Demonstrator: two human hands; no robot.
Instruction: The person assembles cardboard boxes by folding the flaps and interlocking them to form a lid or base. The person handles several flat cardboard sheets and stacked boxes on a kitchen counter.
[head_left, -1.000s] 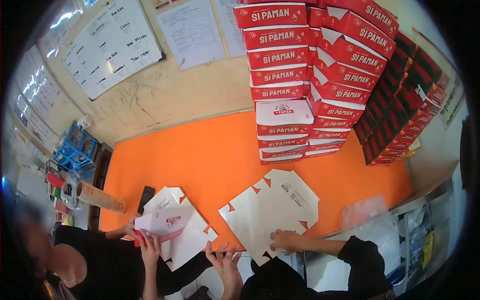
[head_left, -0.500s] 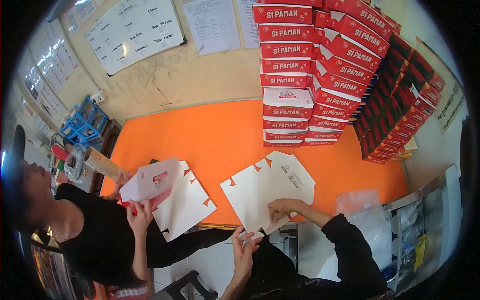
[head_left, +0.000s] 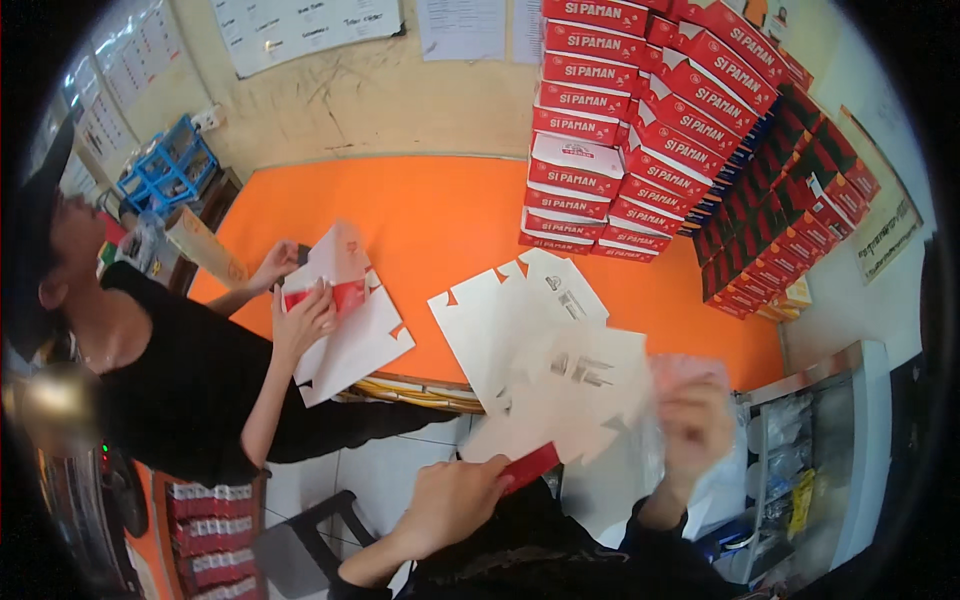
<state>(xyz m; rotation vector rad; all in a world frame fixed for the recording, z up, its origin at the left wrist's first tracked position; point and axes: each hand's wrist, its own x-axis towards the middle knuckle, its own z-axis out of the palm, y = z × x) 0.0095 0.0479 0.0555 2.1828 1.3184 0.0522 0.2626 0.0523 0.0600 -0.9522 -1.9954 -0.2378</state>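
Observation:
My left hand (head_left: 452, 505) is closed on the red flap of a flat cardboard box blank (head_left: 585, 375), white with grey print and notched edges. The blank is raised, tilted and blurred by motion, over the table's near edge. At its right side is my right hand (head_left: 695, 425), its fingers smeared by motion; whether it touches the blank cannot be made out. Beyond the raised blank, more flat white box blanks (head_left: 480, 315) lie on the orange table (head_left: 400, 210).
On the left a co-worker's hands (head_left: 310, 315) fold a red-and-white box over other white blanks (head_left: 345, 360). Tall stacks of red boxes (head_left: 580, 180) and dark boxes (head_left: 775, 205) stand at the back right. A metal shelf (head_left: 850, 375) is at right, a dark stool (head_left: 310, 535) below left.
A blank has come up off the pile, held in my left hand. My right hand has moved right and away from the pile. The head view has shifted; the co-worker's box has folded further.

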